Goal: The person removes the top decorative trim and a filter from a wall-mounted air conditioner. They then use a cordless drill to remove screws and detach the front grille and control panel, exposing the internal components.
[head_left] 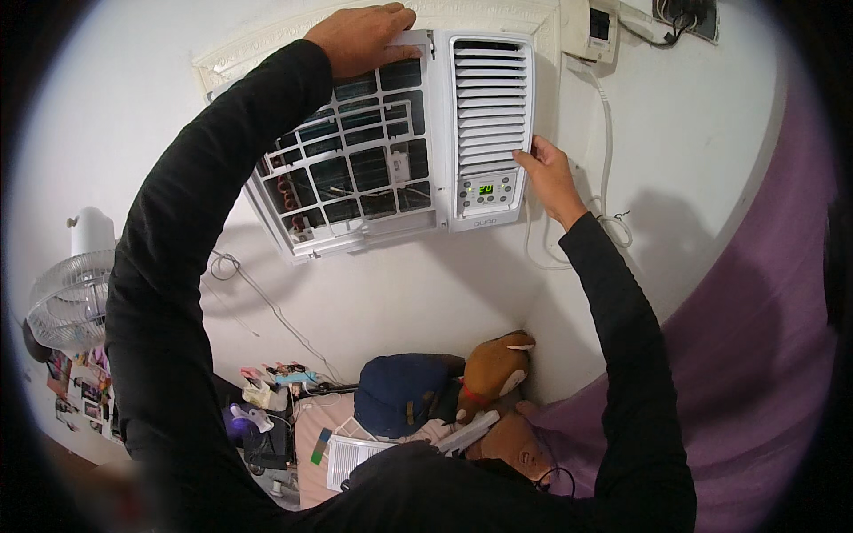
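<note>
A white window air conditioner sits high in the wall, its open grid frame baring dark fins and copper pipes on the left. My left hand is closed on the top edge of the unit's front frame, fingers over the top and thumb below. On the right is a louvred panel with a lit green display and small buttons. My right hand grips that panel's right edge, thumb on the front; its other fingers are partly hidden behind the edge.
A white fan stands at the left. Below lie a navy bag, a brown plush toy and a white slatted panel on a bed. A purple curtain hangs right; cables run down the wall.
</note>
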